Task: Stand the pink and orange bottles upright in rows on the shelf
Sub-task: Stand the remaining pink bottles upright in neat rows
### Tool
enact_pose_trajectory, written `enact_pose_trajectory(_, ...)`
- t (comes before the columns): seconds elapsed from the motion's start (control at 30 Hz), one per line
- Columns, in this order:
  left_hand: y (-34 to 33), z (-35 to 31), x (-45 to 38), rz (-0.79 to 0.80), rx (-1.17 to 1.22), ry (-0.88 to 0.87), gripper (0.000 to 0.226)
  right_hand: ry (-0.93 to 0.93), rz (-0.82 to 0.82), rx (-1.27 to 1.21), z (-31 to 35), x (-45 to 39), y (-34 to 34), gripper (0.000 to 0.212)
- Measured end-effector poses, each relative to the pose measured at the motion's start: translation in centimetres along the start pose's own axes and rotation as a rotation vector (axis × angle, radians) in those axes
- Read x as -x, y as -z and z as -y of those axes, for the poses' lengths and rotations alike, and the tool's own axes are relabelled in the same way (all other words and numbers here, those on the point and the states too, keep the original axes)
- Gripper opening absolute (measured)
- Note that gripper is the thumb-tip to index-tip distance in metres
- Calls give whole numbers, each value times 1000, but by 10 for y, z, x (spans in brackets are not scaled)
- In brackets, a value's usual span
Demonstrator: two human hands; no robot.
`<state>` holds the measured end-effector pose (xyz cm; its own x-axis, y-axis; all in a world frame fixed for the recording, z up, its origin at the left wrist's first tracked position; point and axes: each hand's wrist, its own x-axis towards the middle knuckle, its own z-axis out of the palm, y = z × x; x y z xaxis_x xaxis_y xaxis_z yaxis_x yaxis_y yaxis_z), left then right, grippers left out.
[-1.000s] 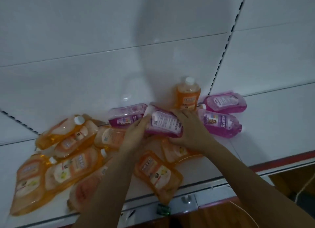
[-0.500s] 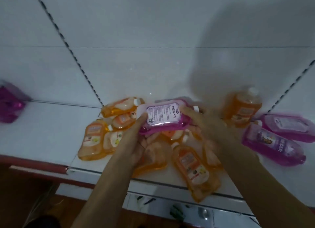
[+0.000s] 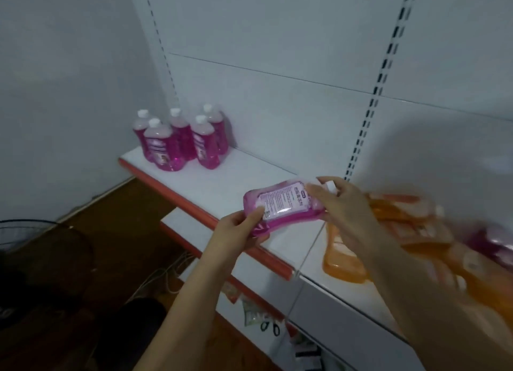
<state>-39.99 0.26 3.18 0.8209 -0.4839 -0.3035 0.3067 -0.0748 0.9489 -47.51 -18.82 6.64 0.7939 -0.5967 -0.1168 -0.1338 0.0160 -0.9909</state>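
Both hands hold one pink bottle [image 3: 283, 206] on its side in the air above the front edge of the white shelf [image 3: 249, 176]. The left hand [image 3: 238, 231] grips the base end, its thumb lying across the label and its fingers curled beneath. The right hand [image 3: 344, 204] grips the neck end, its fingers wrapped round so that only the white cap [image 3: 331, 186] shows past them. Well beyond the left fingers, at the far end of the shelf, five pink bottles [image 3: 180, 140] stand upright in a tight group against the back panel. Just past the right fingers lies a heap of orange bottles [image 3: 388, 231] on their sides, badly blurred; something pink [image 3: 491, 243] at its far edge is perhaps another bottle
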Motion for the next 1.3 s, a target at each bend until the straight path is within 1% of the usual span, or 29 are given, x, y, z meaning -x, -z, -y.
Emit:
enact_pose_trajectory(0.1,52,-5,-19,-69,-8,-15,24,43,0,79,6,-26,-62,27)
enact_pose_trajectory(0.23,99,-13,-53,-113,-54,-47,27,149,-52,231,11,-64,-117,28)
enact_pose_trajectory(0.3,113,-16,-79,-119,-71,-50,29,223,-78,344,17,-87,-137,31)
enact_pose_trajectory(0.37,120,-19,-109,-97,-73,-39,32,283,-95,450,24,-114,-152,33)
enact_pose_trajectory(0.43,122,-23,-139,-67,-109,-64,37,336,-119,522,27,-146,-163,35)
enact_pose_trajectory(0.47,121,-25,-155,-59,-181,-100,41,359,-129,552,27,-163,-167,35)
enact_pose_trajectory(0.57,116,-31,-193,-31,-493,-239,48,413,-144,605,26,-210,-181,35)
enact_pose_trajectory(0.67,110,-35,-229,73,-720,-366,52,424,-124,727,26,-251,-197,35)
enact_pose_trajectory(0.73,109,-33,-249,144,-862,-400,53,409,-78,814,23,-272,-208,37)
enact_pose_trajectory(0.8,109,-29,-263,184,-925,-385,55,404,-61,826,21,-287,-215,39)
enact_pose_trajectory(0.87,111,-25,-267,195,-941,-378,59,395,-53,809,19,-295,-218,44)
enact_pose_trajectory(0.97,116,-22,-268,231,-977,-390,64,378,-45,798,15,-296,-214,63)
enact_pose_trajectory(1.0,117,-22,-267,238,-983,-384,65,392,-60,794,13,-293,-212,66)
enact_pose_trajectory(1.07,118,-23,-262,239,-975,-392,65,397,-114,784,11,-284,-205,66)
enact_pose_trajectory(1.13,116,-22,-250,241,-942,-424,63,375,-178,752,13,-268,-198,62)
enact_pose_trajectory(1.3,103,-13,-209,282,-844,-528,58,394,-284,695,20,-201,-181,60)
